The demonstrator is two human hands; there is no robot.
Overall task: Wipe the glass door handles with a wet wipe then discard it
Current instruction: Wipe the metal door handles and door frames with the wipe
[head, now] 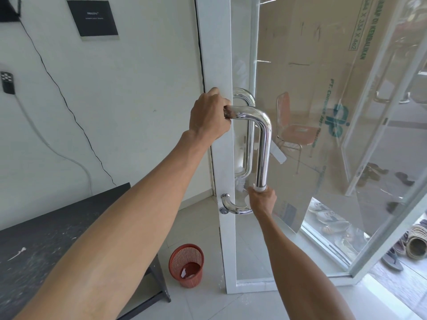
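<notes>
A polished chrome handle [263,144] stands out from the white-framed glass door [288,93]. My left hand [209,115] grips the handle's upper horizontal arm near the door frame. My right hand [262,199] grips the lower end of the vertical bar, with a white wet wipe [260,187] wrapped round the bar inside its fingers. A second chrome handle [245,135] shows through the glass on the door's other side. A red mesh waste basket [186,265] stands on the tiled floor below, left of the door, with some white scraps in it.
A dark table [46,232] stands at the lower left against the white wall. Brown cardboard [307,65] leans behind the glass. Another glass door [392,158] stands open at the right, with shoes [332,225] and a woven basket [418,241] outside.
</notes>
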